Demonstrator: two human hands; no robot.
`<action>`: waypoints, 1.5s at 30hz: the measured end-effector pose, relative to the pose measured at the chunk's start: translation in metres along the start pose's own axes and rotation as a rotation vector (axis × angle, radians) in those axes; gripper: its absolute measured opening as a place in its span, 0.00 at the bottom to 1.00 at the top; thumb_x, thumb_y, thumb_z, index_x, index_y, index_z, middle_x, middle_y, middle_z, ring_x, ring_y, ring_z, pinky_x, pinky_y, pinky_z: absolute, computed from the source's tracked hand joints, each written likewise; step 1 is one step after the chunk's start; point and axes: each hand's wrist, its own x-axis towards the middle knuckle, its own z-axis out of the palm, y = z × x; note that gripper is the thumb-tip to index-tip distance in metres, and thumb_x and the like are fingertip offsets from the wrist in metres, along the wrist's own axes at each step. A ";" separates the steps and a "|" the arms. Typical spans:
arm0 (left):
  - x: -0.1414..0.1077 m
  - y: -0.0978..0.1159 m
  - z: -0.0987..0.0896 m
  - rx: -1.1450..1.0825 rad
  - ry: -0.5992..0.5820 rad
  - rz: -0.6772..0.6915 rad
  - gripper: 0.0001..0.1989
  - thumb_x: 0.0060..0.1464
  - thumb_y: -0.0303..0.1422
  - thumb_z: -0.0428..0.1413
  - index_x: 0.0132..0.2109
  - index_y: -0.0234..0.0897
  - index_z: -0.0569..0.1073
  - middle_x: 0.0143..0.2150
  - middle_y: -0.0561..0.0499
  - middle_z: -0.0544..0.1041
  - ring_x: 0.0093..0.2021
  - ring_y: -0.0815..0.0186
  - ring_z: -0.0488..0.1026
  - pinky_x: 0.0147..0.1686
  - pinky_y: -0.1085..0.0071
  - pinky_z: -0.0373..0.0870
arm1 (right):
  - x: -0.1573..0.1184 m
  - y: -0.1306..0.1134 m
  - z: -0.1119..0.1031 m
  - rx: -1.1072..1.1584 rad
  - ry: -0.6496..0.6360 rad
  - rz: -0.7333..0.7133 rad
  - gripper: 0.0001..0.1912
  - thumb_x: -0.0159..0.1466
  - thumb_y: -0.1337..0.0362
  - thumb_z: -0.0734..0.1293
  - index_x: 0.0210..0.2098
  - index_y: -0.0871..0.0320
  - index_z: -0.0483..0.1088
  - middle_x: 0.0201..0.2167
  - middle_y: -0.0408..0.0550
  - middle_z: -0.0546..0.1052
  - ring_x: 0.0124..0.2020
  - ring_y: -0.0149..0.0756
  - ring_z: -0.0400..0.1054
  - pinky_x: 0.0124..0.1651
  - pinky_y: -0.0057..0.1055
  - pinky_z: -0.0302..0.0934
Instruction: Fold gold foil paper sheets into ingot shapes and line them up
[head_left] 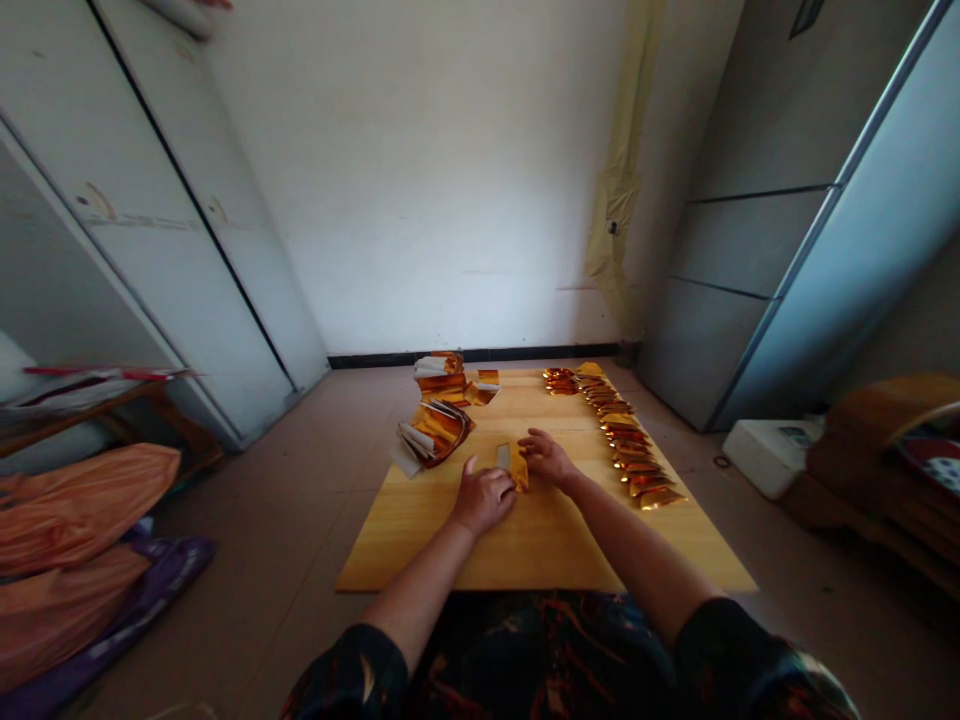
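A small sheet of gold foil paper (519, 468) with a pale grey-white part on its left lies on the wooden board in front of me. My left hand (484, 498) rests at its lower left edge, fingers bent together and pressed on the paper. At the sheet's right side is my right hand (549, 460), its fingers apart and the tips at or just above the edge; exact contact is too small to make out. To the left lies a fanned stack of gold foil sheets (442, 430). A row of folded gold foil pieces (630, 450) runs along the right side.
The wooden board (420, 540) sits low before a white wall. More foil sheets (441, 385) lie at its far left. Grey cabinets (150, 200) stand left, a tall grey fridge-like unit (757, 240) right. Orange cloth or bags (82, 510) and a white box (765, 455) flank the board.
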 end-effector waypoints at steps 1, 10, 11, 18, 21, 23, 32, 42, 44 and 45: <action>0.000 -0.002 -0.001 -0.021 -0.012 -0.004 0.08 0.54 0.32 0.53 0.37 0.45 0.77 0.41 0.52 0.79 0.43 0.63 0.73 0.58 0.47 0.45 | -0.006 -0.001 -0.003 -0.029 -0.023 -0.052 0.18 0.52 0.73 0.63 0.42 0.56 0.73 0.55 0.53 0.66 0.49 0.39 0.68 0.49 0.38 0.66; 0.000 -0.016 -0.004 -0.076 -0.104 0.022 0.11 0.53 0.31 0.52 0.41 0.47 0.77 0.47 0.52 0.78 0.48 0.62 0.72 0.59 0.49 0.48 | -0.039 -0.024 -0.003 -0.183 -0.158 -0.309 0.09 0.60 0.66 0.64 0.36 0.56 0.76 0.60 0.50 0.62 0.59 0.42 0.58 0.56 0.38 0.59; 0.000 -0.017 -0.004 -0.084 -0.106 0.023 0.11 0.52 0.31 0.52 0.41 0.47 0.77 0.47 0.52 0.78 0.48 0.62 0.72 0.59 0.49 0.48 | -0.038 -0.024 -0.003 -0.194 -0.155 -0.303 0.08 0.59 0.66 0.65 0.35 0.56 0.77 0.60 0.50 0.62 0.59 0.42 0.58 0.56 0.38 0.59; -0.001 -0.022 0.000 -0.146 -0.122 0.007 0.10 0.52 0.31 0.52 0.36 0.46 0.77 0.48 0.52 0.77 0.49 0.62 0.72 0.59 0.49 0.46 | -0.031 -0.019 -0.011 -0.387 -0.140 -0.316 0.05 0.57 0.64 0.69 0.31 0.53 0.78 0.54 0.50 0.70 0.53 0.43 0.63 0.54 0.42 0.57; -0.001 -0.022 -0.001 -0.123 -0.128 0.018 0.09 0.51 0.31 0.52 0.35 0.47 0.77 0.49 0.54 0.77 0.49 0.62 0.72 0.59 0.48 0.46 | -0.026 -0.018 -0.013 -0.424 -0.173 -0.342 0.06 0.59 0.63 0.68 0.31 0.52 0.78 0.43 0.48 0.76 0.45 0.38 0.67 0.50 0.37 0.59; -0.001 -0.021 -0.003 -0.095 -0.128 0.032 0.09 0.51 0.31 0.53 0.36 0.47 0.77 0.49 0.54 0.77 0.48 0.62 0.72 0.59 0.49 0.47 | -0.022 -0.018 -0.011 -0.435 -0.196 -0.325 0.06 0.59 0.62 0.67 0.31 0.52 0.78 0.38 0.46 0.77 0.40 0.35 0.68 0.47 0.33 0.59; -0.001 -0.015 -0.006 -0.120 -0.117 0.031 0.09 0.52 0.30 0.52 0.34 0.45 0.77 0.45 0.53 0.78 0.46 0.63 0.72 0.59 0.49 0.45 | -0.005 -0.022 -0.004 -0.621 -0.226 -0.058 0.05 0.55 0.63 0.68 0.28 0.56 0.76 0.33 0.46 0.77 0.35 0.34 0.68 0.37 0.25 0.59; -0.001 -0.013 -0.007 -0.123 -0.116 0.033 0.09 0.50 0.29 0.51 0.36 0.42 0.74 0.42 0.52 0.78 0.44 0.63 0.72 0.60 0.50 0.45 | 0.000 -0.035 -0.001 -0.656 -0.221 0.106 0.07 0.52 0.60 0.70 0.28 0.56 0.76 0.30 0.44 0.77 0.29 0.31 0.67 0.28 0.22 0.55; -0.001 -0.012 -0.008 -0.126 -0.119 0.025 0.08 0.50 0.29 0.51 0.37 0.42 0.73 0.41 0.52 0.77 0.43 0.62 0.72 0.60 0.51 0.46 | 0.000 -0.038 -0.001 -0.656 -0.220 0.136 0.07 0.51 0.59 0.71 0.28 0.56 0.76 0.31 0.45 0.77 0.30 0.31 0.67 0.28 0.22 0.55; -0.001 -0.011 -0.009 -0.128 -0.121 0.019 0.09 0.50 0.30 0.51 0.38 0.42 0.73 0.41 0.52 0.77 0.43 0.62 0.72 0.60 0.51 0.46 | -0.001 -0.040 -0.001 -0.659 -0.212 0.149 0.08 0.50 0.59 0.71 0.28 0.56 0.76 0.31 0.45 0.77 0.30 0.31 0.67 0.28 0.23 0.55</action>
